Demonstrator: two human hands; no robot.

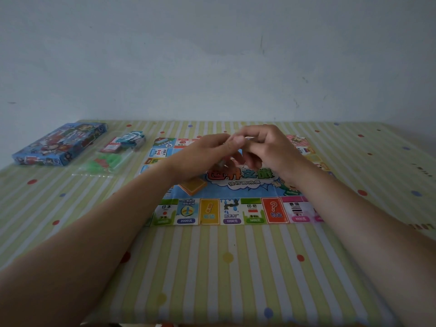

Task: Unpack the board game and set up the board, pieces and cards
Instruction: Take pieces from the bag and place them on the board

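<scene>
Tablecloth [212, 267] striped, dotted, bare at near edge. One game board [232, 210] flat at table centre. Two forearms reaching over it; left hand [203, 156] and right hand [264, 147] meeting above board middle, fingers curled, pinching something small between them, identity unclear. One clear bag [111, 159] of green pieces and cards left of board. One blue box [59, 145] at far left corner.

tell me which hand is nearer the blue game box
Left. The left hand is over the middle of the board, with the bagged pieces between it and the blue game box; the right hand is farther to the right.
</scene>
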